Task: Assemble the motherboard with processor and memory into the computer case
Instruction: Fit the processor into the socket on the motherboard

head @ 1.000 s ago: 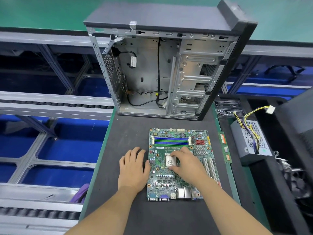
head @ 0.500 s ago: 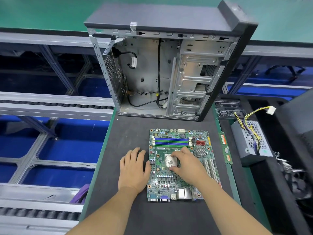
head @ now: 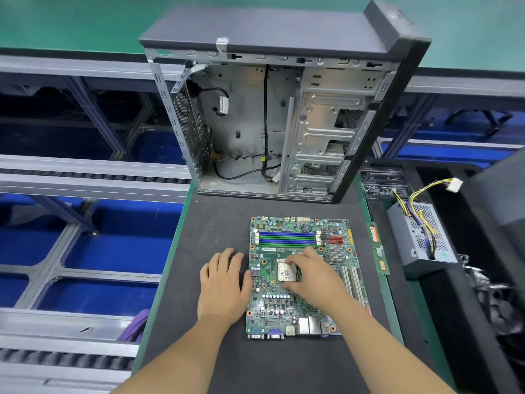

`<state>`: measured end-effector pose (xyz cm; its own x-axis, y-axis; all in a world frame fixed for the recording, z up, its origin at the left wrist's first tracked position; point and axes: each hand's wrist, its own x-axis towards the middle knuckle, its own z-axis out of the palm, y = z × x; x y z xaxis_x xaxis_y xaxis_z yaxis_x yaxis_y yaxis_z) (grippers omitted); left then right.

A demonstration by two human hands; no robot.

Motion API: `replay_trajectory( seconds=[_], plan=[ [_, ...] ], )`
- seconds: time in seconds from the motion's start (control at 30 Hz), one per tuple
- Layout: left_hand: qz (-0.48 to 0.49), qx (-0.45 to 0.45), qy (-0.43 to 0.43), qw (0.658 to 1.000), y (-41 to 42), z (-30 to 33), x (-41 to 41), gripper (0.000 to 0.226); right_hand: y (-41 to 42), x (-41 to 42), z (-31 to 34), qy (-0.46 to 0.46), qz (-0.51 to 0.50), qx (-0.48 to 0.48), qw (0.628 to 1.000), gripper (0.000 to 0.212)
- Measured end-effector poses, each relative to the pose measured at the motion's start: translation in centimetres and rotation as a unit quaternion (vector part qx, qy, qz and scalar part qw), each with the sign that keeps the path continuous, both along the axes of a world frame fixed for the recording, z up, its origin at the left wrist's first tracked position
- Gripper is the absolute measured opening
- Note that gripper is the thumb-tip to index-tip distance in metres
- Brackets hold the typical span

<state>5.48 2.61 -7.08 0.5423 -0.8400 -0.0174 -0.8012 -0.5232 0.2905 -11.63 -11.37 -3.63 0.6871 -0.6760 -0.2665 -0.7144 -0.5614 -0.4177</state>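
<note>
**Processor going into the socket; memory and case still to come**

At lower centre-left, the left hand lies flat on the dark matted desk, fingers spread and holding nothing, its thumb edge touching the left side of the green rectangular motherboard. It appears to be bracing the board.

The board lies flat at centre frame, its blue and green memory slots empty along the far edge. At its middle sits the square silver-topped processor. The right hand arches over it, its grip pinching the chip between fingertips at the far edge and thumb at the near edge. Whether the chip is fully seated in the socket cannot be told, since the hand covers the right half.

Above, at upper centre, the grey steel tower computer case stands open towards the camera, loose black cables hanging inside and no board fitted.

At right of the board, a slim green memory stick lies on the desk edge, with a grey perforated power supply box beyond it.

The step in hand looks like seating the processor. The next move likely calls for a level, gentle drop with correct corner orientation, then locking the socket before reaching right for the memory.
</note>
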Motion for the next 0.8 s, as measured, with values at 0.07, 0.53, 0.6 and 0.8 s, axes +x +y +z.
replay_trajectory(
  seconds=[0.07, 0.53, 0.6, 0.8],
  plan=[
    [0.0, 0.004, -0.001, 1.0, 0.0, 0.0, 0.0, 0.059, 0.0, 0.0, 0.1, 0.001, 0.0, 0.002, 1.0, 0.063],
    [0.013, -0.061, 0.05, 0.997, 0.1, 0.1, 0.1, 0.039, 1.4, -0.5, 2.2, -0.093, -0.057, 0.012, 0.994, 0.05],
    [0.068, -0.136, 0.104, 0.983, -0.2, 0.6, 0.2, 0.029, 1.5, -0.8, 2.8, -0.118, -0.064, 0.004, 0.991, 0.049],
    [0.097, -0.271, 0.222, 0.932, -4.0, 4.6, -1.1, 0.016, 1.2, -1.0, 4.4, -0.172, -0.045, -0.028, 0.984, 0.044]
  ],
)
